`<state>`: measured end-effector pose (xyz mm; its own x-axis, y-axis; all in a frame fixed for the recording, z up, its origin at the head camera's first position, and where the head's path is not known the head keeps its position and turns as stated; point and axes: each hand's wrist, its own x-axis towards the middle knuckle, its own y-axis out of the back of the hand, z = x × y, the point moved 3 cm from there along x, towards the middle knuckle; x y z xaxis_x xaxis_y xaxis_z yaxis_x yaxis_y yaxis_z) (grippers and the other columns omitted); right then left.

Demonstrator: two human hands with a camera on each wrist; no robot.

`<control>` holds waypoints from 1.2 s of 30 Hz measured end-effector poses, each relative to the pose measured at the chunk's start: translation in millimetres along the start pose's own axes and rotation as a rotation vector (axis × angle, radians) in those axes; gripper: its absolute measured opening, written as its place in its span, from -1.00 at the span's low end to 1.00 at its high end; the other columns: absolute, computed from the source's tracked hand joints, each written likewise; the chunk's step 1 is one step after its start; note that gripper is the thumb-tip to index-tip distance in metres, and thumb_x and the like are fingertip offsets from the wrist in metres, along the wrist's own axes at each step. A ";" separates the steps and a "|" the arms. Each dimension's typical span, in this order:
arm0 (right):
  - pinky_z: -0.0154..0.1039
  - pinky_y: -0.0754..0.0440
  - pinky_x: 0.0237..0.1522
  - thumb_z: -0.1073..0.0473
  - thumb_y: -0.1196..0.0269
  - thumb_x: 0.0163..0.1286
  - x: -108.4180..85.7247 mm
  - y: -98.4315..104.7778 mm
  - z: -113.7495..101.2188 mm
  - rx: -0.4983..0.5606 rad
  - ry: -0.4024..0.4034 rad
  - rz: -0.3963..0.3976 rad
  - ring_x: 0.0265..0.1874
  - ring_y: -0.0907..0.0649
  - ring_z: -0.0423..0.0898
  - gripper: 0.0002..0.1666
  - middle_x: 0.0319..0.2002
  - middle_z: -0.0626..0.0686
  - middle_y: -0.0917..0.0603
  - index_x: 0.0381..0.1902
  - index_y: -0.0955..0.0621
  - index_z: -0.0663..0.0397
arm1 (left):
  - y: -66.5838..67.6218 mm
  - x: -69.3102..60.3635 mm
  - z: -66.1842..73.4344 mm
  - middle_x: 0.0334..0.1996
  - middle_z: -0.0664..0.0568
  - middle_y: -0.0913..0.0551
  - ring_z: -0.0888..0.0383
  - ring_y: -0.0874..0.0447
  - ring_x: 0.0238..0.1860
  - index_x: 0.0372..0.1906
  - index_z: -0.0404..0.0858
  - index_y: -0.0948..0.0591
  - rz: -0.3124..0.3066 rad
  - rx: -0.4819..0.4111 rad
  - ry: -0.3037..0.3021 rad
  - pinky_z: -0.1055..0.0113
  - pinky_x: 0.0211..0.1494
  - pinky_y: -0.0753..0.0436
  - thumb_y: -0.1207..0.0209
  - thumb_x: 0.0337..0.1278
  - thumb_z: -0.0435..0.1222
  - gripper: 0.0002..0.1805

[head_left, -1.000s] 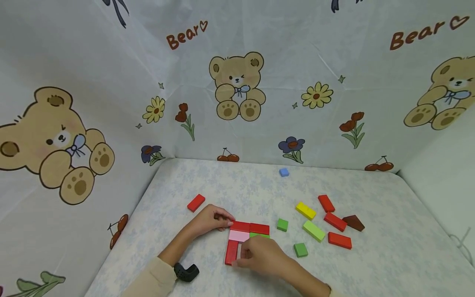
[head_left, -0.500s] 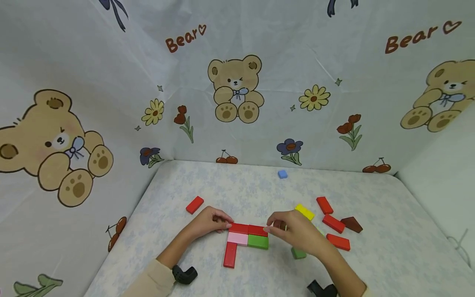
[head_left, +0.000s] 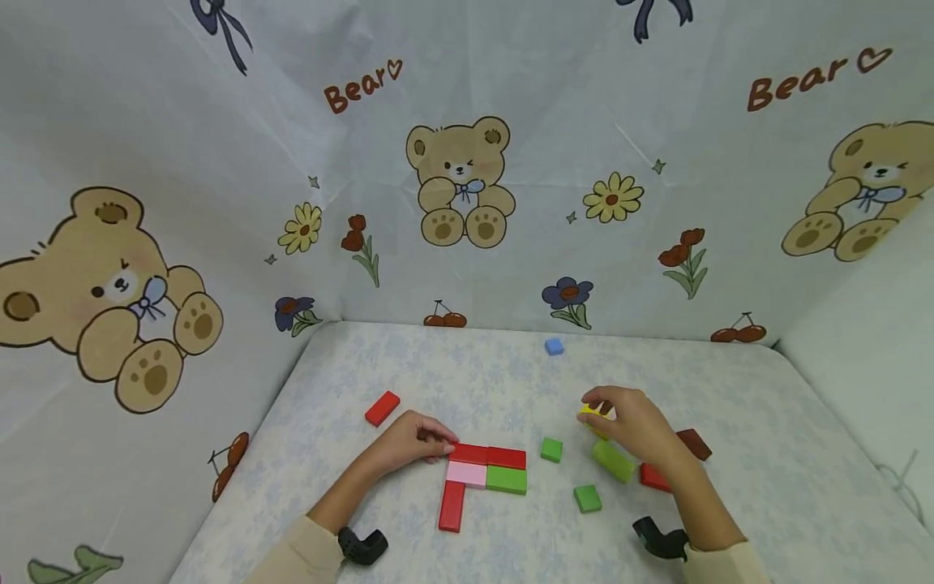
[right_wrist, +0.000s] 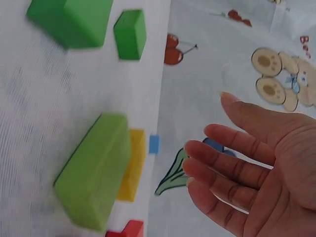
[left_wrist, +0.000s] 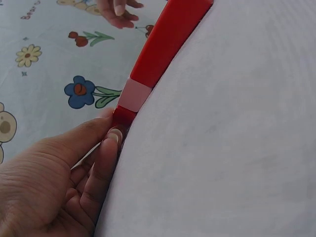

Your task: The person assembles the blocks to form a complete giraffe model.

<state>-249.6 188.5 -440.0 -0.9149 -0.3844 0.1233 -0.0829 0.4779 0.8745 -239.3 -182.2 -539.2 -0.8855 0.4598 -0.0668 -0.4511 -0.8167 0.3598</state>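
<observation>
My left hand [head_left: 412, 440] touches the left end of a red block [head_left: 470, 454], its thumb and forefinger pinching that end in the left wrist view. This block lies end to end with a second red block [head_left: 507, 459]. Below them lie a pink block [head_left: 465, 474] and a green block [head_left: 507, 480], side by side. Another red block [head_left: 452, 507] points down from the pink one. On the right, my right hand [head_left: 638, 422] hovers over a yellow block [right_wrist: 133, 168], fingers spread and partly bent, holding nothing. A light green block [head_left: 613, 461] lies just in front.
Two small green blocks [head_left: 551, 450] lie between the hands. A brown block [head_left: 694, 444] and a red block [head_left: 654, 477] are partly behind the right arm. A blue block [head_left: 554, 347] sits at the back, and a lone red block [head_left: 383, 408] at left.
My right hand has left the laid-out blocks, passed the right-hand red block, and moved right to above the yellow block. My left hand stays at the red block's end.
</observation>
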 end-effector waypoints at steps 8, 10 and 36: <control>0.06 -0.69 -0.09 0.14 -0.47 0.29 1.5 -3.0 30.8 -0.060 -0.162 -0.083 -0.11 -0.64 0.08 -0.56 -0.06 0.13 -0.72 0.08 -0.69 0.18 | -1.3 1.3 -1.8 -0.33 0.07 -0.79 0.13 -0.68 -0.45 -0.13 -0.04 -0.82 -0.001 -0.015 -0.008 0.31 -0.33 -0.72 -0.41 0.21 -0.17 -0.84; 0.06 -0.69 -0.10 0.16 -0.47 0.28 1.9 -3.7 33.8 -0.059 -0.163 -0.096 -0.12 -0.64 0.08 -0.57 -0.07 0.13 -0.72 0.07 -0.69 0.18 | -1.3 1.7 -1.9 -0.32 0.07 -0.79 0.13 -0.68 -0.45 -0.13 -0.04 -0.82 -0.003 -0.019 -0.008 0.31 -0.33 -0.72 -0.41 0.21 -0.17 -0.84; -0.19 -0.66 -0.28 0.13 -0.50 0.25 5.4 -27.5 48.0 0.019 -0.123 -0.172 -0.38 -0.55 -0.11 -0.29 -0.31 0.00 -0.65 0.28 -0.54 0.31 | -0.4 0.8 -3.0 -0.33 0.07 -0.78 0.15 -0.67 -0.47 -0.12 -0.04 -0.82 -0.010 -0.007 -0.016 0.32 -0.35 -0.71 -0.41 0.21 -0.18 -0.84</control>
<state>-271.2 211.2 -485.9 -0.9279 -0.3626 -0.0868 -0.2487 0.4284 0.8687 -240.3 -182.6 -542.3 -0.8790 0.4736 -0.0559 -0.4611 -0.8140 0.3531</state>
